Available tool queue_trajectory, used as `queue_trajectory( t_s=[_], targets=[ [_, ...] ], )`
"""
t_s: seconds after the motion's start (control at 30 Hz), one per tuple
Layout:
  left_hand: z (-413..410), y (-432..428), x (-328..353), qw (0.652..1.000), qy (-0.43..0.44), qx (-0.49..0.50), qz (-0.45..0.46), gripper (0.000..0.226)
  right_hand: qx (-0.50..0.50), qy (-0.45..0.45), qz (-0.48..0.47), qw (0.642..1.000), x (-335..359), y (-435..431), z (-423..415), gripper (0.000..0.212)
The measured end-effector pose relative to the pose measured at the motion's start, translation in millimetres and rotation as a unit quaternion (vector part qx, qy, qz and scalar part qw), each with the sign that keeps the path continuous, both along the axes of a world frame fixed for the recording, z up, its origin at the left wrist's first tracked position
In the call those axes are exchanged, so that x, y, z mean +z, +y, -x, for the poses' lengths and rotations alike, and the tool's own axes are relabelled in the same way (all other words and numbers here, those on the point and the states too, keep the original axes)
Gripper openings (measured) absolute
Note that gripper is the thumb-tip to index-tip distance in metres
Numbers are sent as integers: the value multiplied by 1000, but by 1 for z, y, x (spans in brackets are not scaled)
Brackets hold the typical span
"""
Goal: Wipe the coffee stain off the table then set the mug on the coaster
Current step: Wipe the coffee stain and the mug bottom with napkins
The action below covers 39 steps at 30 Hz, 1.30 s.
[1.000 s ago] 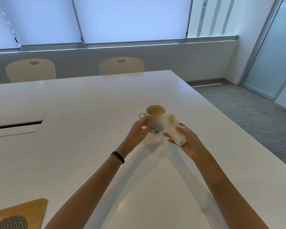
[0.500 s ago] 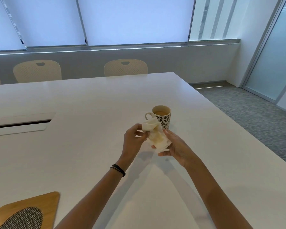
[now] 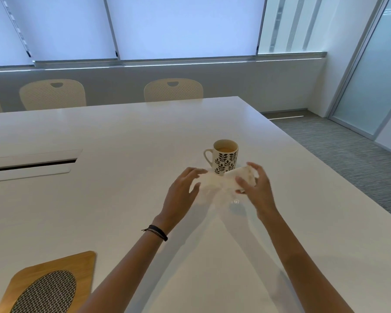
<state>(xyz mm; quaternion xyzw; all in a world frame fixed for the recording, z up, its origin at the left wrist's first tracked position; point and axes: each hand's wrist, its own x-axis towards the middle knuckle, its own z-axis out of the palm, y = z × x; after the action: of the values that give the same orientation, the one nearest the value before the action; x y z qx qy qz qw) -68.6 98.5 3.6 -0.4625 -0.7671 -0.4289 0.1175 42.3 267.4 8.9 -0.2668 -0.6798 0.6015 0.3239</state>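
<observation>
A white mug [image 3: 225, 157] with a black leaf pattern holds coffee and stands on the white table [image 3: 122, 136], handle to the left. Just in front of it a crumpled white tissue [image 3: 215, 185], blurred, stretches between my hands above the table. My right hand [image 3: 256, 188] grips its folded, stained end. My left hand [image 3: 184, 190] pinches the other end with its fingers nearly straight. A small wet mark [image 3: 235, 201] lies on the table under the tissue. The wooden coaster [image 3: 52, 281] with a woven grey centre sits at the near left corner.
A cable hatch [image 3: 32, 164] is set into the table at the left. Cream chairs [image 3: 173, 89] stand along the far edge. The table's right edge [image 3: 325, 177] drops to grey carpet.
My hands have drawn apart and spread the tissue out. They have also dropped lower, and the mug shows fully behind them.
</observation>
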Motion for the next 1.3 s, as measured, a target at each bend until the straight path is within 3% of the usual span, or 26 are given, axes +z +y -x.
queue_trajectory(
  t_s=[0.07,0.13,0.23,0.33,0.5,0.83,0.97,1.17,1.3],
  targets=[
    [14,-12,-7,998,14,42,54,24,-91,-70,-178,977,-4,8,-1,45],
    [29,-25,-16,991,7,70,111,22,-131,-158,-327,922,-12,12,-3,35],
    [49,-46,-29,978,-13,103,180,26,-96,-226,-421,873,-32,14,-6,29],
    [63,-63,-40,963,-46,127,232,35,11,-286,-413,865,-54,8,-4,35],
    [71,-78,-46,941,-150,87,292,47,129,-303,-364,871,-64,-14,17,46],
    [71,-85,-49,944,-159,48,284,45,258,-298,-378,838,-46,-34,29,45],
    [75,-86,-51,943,-170,38,283,45,237,-294,-393,838,-51,-37,5,44],
    [77,-86,-55,943,-156,44,290,46,120,-346,-406,837,-56,-28,-22,45],
    [74,-85,-57,943,-155,52,291,47,34,-406,-439,801,-56,-24,-41,51]
  ],
)
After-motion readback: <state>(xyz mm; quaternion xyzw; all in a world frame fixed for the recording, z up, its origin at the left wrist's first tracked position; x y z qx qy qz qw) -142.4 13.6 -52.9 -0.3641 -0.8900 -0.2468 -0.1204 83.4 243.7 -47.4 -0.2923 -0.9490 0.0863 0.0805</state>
